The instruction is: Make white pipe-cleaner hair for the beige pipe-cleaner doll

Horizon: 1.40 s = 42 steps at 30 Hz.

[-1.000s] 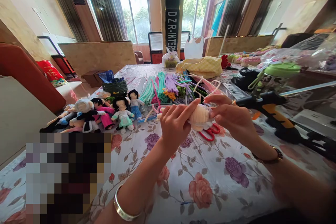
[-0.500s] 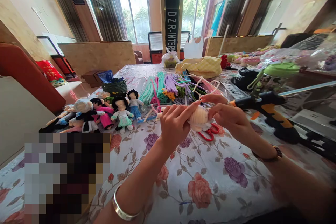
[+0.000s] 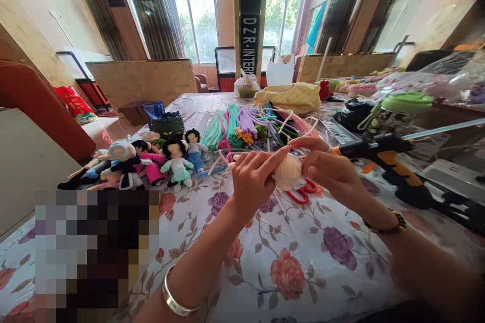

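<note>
Over the table's middle, a round cream doll piece (image 3: 288, 169), apparently wound from fuzzy stems, sits between my two hands. My left hand (image 3: 253, 174) is closed on its left side, with the index finger stretched along its top. My right hand (image 3: 329, 166) pinches at its right side, and its index fingertip meets the left one above the piece. The palms hide part of it. Red-handled scissors (image 3: 303, 193) lie on the cloth just below and behind the piece.
Finished dolls (image 3: 176, 164) lie at the left beside a dark green coiled stack (image 3: 165, 123). Bundles of coloured fuzzy stems (image 3: 242, 123) are behind my hands. A glue gun (image 3: 394, 161) stands at the right, near a green-lidded jar (image 3: 407, 103). A flowered cloth (image 3: 257, 262) covers the table.
The view has shifted very slightly. Both hands keep nearly the same place on the cream doll piece, with only small movement in the right hand's fingers.
</note>
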Tool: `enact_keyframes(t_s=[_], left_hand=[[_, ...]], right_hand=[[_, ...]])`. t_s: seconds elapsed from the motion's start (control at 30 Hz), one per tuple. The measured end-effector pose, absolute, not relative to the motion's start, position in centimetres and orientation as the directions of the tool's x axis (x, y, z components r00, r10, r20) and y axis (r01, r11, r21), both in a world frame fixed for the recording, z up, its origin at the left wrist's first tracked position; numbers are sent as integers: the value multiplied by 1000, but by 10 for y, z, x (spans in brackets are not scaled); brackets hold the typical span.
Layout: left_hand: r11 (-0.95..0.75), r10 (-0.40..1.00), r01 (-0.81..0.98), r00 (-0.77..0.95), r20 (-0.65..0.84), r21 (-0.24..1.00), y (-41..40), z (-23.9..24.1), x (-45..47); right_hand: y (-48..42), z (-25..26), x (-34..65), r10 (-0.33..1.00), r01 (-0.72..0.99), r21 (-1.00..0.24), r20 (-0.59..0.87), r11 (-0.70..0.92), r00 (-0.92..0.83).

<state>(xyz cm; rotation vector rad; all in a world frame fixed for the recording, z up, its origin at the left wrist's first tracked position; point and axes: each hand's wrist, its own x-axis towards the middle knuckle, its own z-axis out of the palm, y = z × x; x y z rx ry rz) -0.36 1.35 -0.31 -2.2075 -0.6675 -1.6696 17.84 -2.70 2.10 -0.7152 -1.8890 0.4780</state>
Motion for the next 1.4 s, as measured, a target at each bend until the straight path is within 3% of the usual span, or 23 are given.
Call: enact_keyframes(t_s=[0.3,0.37,0.5,0.6,0.67,0.8,0.97,1.13,1.4], left_hand=[[-849,271,515,223,936,123,12,-4,-2],[-855,352,463,191,916,232,11,-2,-1],[-781,617,232,153,772,579,6,4,4],[-598,782,-9,217,585,802,5,9,8],[-457,839,-146,258,480,877,4,11,10],[-232,877,-275,356,323,933,2,15,14],[-29,818,-321,537,207,947,-3,16,17],[47,758,-355,621,198,934,-5,8,20],[23,787,-368,580,210,929,-10,0,26]], right_hand=[[-24,16,178,655,296,-587,712,753,-254],[-22,15,178,681,184,-656,700,732,-213],[-17,14,180,719,-36,-733,674,679,-170],[-16,14,179,704,-32,-717,690,696,-169],[-16,14,177,682,-1,-694,708,720,-186],[-19,13,173,682,105,-675,711,730,-173],[-20,12,170,743,218,-715,663,664,-87],[-18,10,172,727,322,-667,678,672,-112],[-21,11,170,574,530,-430,807,731,-136]])
